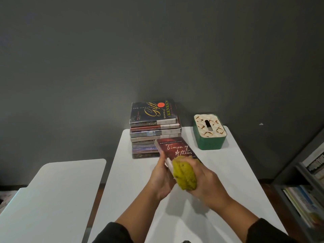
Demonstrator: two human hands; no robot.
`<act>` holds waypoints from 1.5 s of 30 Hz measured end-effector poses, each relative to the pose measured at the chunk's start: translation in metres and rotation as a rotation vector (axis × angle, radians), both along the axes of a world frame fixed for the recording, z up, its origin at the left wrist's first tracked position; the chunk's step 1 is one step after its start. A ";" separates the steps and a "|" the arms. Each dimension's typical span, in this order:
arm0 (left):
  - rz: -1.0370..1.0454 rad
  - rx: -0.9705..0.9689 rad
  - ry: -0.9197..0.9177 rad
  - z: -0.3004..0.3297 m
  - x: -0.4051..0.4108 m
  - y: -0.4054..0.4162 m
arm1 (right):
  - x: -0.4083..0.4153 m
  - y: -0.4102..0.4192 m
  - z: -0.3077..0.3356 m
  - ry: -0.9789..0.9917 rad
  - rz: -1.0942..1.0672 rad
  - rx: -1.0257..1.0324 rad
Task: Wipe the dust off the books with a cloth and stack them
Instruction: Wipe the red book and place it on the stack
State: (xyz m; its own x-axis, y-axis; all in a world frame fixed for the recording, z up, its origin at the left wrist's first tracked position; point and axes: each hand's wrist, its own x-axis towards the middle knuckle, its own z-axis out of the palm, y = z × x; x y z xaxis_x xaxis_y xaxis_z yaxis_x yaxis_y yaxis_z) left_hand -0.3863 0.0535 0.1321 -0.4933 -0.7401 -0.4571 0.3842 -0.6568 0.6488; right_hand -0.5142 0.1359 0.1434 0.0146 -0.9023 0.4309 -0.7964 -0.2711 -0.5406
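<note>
A dark red paperback (172, 146) is held tilted above the white table (133, 190). My left hand (162, 178) grips its near left edge from below. My right hand (204, 179) holds a bunched yellow-green cloth (184, 174) against the book's near end, covering that corner. Behind the book, a stack of several books (154, 130) stands at the table's far edge, with a dark-covered book on top.
A green tissue box (209, 132) with a cream lid sits at the table's far right. A second white table (47, 199) stands to the left across a gap. A bookshelf (308, 190) with books lines the right edge. A dark grey wall is behind.
</note>
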 end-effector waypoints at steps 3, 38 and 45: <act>0.062 -0.228 -0.265 -0.011 0.009 -0.008 | -0.012 -0.006 0.025 -0.389 -0.173 0.202; -0.040 -0.015 0.248 0.022 0.003 0.007 | 0.006 -0.043 0.014 -0.130 -0.309 0.099; -0.087 0.003 0.252 0.014 0.008 0.004 | 0.022 -0.037 0.004 -0.059 -0.154 0.040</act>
State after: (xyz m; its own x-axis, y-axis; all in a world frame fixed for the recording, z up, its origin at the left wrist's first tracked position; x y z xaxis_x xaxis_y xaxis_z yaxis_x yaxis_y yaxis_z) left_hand -0.3779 0.0570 0.1459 -0.6536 -0.6886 -0.3139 0.4756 -0.6965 0.5373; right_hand -0.4918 0.0991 0.1474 -0.1496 -0.9082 0.3909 -0.7937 -0.1255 -0.5952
